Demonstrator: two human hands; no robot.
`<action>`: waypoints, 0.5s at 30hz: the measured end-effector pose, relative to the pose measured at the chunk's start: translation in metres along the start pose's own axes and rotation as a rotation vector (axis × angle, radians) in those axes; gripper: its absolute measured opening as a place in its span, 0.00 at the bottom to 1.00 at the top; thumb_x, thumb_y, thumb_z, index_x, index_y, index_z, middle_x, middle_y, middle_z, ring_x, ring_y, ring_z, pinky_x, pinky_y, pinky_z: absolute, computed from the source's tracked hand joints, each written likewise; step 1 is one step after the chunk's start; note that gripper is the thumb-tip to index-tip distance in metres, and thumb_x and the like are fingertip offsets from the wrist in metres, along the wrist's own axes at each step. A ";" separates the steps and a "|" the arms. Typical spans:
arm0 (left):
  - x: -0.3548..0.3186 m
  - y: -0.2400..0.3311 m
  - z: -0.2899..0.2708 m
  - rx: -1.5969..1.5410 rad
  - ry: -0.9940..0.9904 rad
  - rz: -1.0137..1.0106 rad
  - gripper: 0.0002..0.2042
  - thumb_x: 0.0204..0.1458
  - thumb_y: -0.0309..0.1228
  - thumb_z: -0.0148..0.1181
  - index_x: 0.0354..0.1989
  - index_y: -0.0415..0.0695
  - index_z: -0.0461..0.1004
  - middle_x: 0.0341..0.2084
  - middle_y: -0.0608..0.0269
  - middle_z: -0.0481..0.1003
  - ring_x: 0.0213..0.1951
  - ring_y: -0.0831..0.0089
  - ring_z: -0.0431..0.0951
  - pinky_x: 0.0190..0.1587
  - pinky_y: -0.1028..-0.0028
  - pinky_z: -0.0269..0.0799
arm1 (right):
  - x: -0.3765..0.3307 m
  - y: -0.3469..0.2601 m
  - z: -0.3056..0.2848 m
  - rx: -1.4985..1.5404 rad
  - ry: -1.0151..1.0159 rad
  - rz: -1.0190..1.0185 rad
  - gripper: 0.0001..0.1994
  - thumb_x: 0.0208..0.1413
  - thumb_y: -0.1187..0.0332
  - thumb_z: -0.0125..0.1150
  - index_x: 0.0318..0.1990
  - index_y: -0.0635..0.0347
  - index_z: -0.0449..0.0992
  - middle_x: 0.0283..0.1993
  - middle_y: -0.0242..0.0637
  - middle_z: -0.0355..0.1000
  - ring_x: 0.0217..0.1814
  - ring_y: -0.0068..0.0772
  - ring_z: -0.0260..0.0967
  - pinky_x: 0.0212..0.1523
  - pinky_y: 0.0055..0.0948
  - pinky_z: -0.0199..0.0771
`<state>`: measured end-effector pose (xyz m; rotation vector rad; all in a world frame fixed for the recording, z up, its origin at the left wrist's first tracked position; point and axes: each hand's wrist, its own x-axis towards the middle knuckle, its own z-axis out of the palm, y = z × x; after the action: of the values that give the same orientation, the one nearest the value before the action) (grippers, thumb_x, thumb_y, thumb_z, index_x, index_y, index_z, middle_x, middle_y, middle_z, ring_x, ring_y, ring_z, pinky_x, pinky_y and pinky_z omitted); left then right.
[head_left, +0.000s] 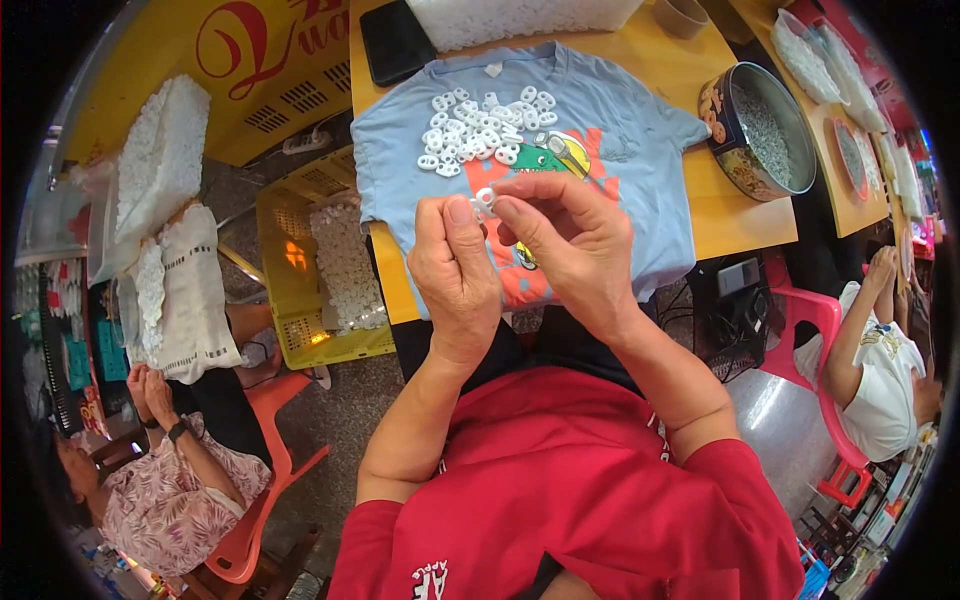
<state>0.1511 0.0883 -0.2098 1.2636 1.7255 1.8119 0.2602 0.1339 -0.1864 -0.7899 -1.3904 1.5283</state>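
Note:
Just beyond my lap, my left hand (pixel 452 275) pinches a small white plastic piece with round holes (pixel 484 197) between thumb and curled fingers. The thumb and forefinger of my right hand (pixel 575 240) close on the piece from the other side. My fingertips partly cover it, and whether a smaller part sits between them cannot be made out. Under both hands a light blue T-shirt (pixel 645 225) with a colourful print is spread over the table. A loose pile of similar white two-holed pieces (pixel 470 130) lies on it, just past my hands.
A round tin (pixel 722 130) of small metal parts stands at the table's (pixel 745 225) right. At the back are a black tray (pixel 395 42), a white-filled clear container (pixel 520 22) and a small bowl (pixel 682 15). A yellow crate (pixel 290 200) sits left. People sit on both sides.

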 end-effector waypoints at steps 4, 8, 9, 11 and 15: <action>-0.001 -0.004 0.002 0.010 0.050 0.035 0.12 0.65 0.31 0.45 0.28 0.40 0.63 0.12 0.66 0.59 0.15 0.79 0.56 0.17 0.72 0.51 | -0.002 0.004 0.007 0.031 0.006 -0.084 0.08 0.58 0.78 0.59 0.45 0.67 0.74 0.41 0.35 0.76 0.37 0.19 0.73 0.37 0.20 0.74; -0.001 -0.003 0.006 0.009 0.080 0.062 0.12 0.65 0.31 0.45 0.28 0.40 0.62 0.12 0.66 0.58 0.15 0.79 0.55 0.17 0.72 0.51 | -0.004 -0.002 0.009 0.023 0.021 -0.031 0.07 0.58 0.79 0.59 0.44 0.66 0.74 0.40 0.35 0.75 0.36 0.19 0.72 0.37 0.20 0.74; -0.002 -0.003 0.007 0.022 0.088 0.064 0.13 0.65 0.32 0.45 0.28 0.41 0.62 0.12 0.66 0.59 0.15 0.80 0.56 0.17 0.72 0.51 | -0.004 0.000 0.010 0.049 0.018 -0.066 0.07 0.58 0.79 0.58 0.43 0.66 0.73 0.39 0.35 0.75 0.36 0.20 0.72 0.37 0.20 0.74; -0.003 -0.001 0.009 0.034 0.094 0.067 0.13 0.65 0.32 0.44 0.28 0.41 0.61 0.13 0.66 0.59 0.15 0.80 0.56 0.17 0.72 0.51 | -0.005 0.004 0.011 0.075 0.018 -0.100 0.06 0.58 0.80 0.58 0.43 0.66 0.73 0.38 0.35 0.74 0.36 0.20 0.72 0.37 0.20 0.74; -0.005 0.006 0.015 -0.069 0.131 0.028 0.13 0.66 0.32 0.43 0.28 0.41 0.61 0.14 0.66 0.62 0.16 0.81 0.57 0.18 0.74 0.53 | -0.005 0.005 0.013 0.126 0.044 -0.146 0.07 0.57 0.81 0.58 0.42 0.66 0.72 0.38 0.35 0.73 0.36 0.21 0.72 0.37 0.20 0.74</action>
<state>0.1674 0.0932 -0.2082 1.1708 1.7040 1.9929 0.2495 0.1238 -0.1898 -0.6269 -1.2777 1.4607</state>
